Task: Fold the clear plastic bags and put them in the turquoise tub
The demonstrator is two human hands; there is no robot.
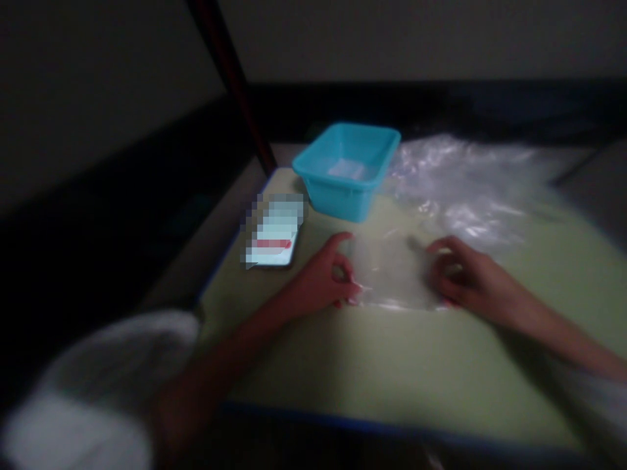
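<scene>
A clear plastic bag (392, 277) is stretched flat between my two hands, low over the table. My left hand (330, 271) pinches its left side near the bottom corner, the index finger curved up along the edge. On the opposite side, my right hand (463, 274) is curled with thumb and fingers at the bag's right edge, closed on it. The picture is blurred, and the exact grip of the right fingertips is partly hidden. The bag looks see-through, with a bright crease along its near edge.
A turquoise plastic basket (330, 196) with something pale inside stands beyond my hands. Left of it lies a phone (274, 245) with a lit screen, partly pixelated. Crumpled clear plastic (460, 183) spreads at the back right. The yellowish table (367, 365) has a blue edge.
</scene>
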